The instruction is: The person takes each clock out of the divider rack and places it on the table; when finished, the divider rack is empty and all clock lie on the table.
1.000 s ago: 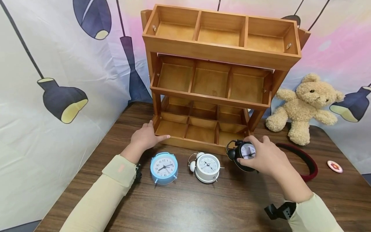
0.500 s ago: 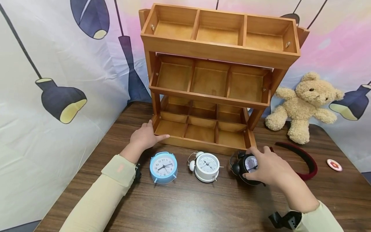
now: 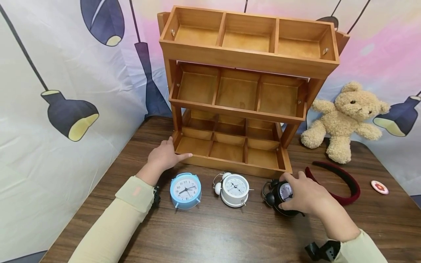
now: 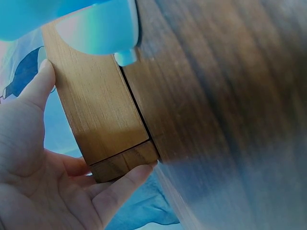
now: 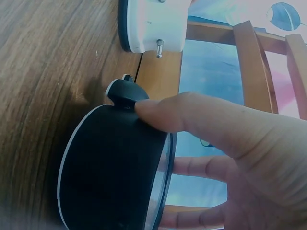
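Observation:
A black twin-bell alarm clock (image 3: 285, 193) lies face up on the table at the right of a row of clocks. My right hand (image 3: 306, 193) grips it across the top, partly covering its dial; the right wrist view has the thumb against its dark side near a bell. A white twin-bell alarm clock (image 3: 235, 190) lies in the middle, and a light blue alarm clock (image 3: 185, 190) at the left. My left hand (image 3: 163, 157) holds the lower left corner of the wooden shelf (image 3: 227, 163), thumb along its front edge and fingers around the end.
The tiered shelf rises behind the clocks, with bare compartments on every tier. A teddy bear (image 3: 348, 118) sits at the back right. A dark red headband (image 3: 352, 182) and a round badge (image 3: 379, 187) lie right of the right hand.
My right hand has drawn the black alarm clock rightward and nearer to me, away from the shelf's front edge, mostly in the first half second. My left hand has stayed at the shelf's corner.

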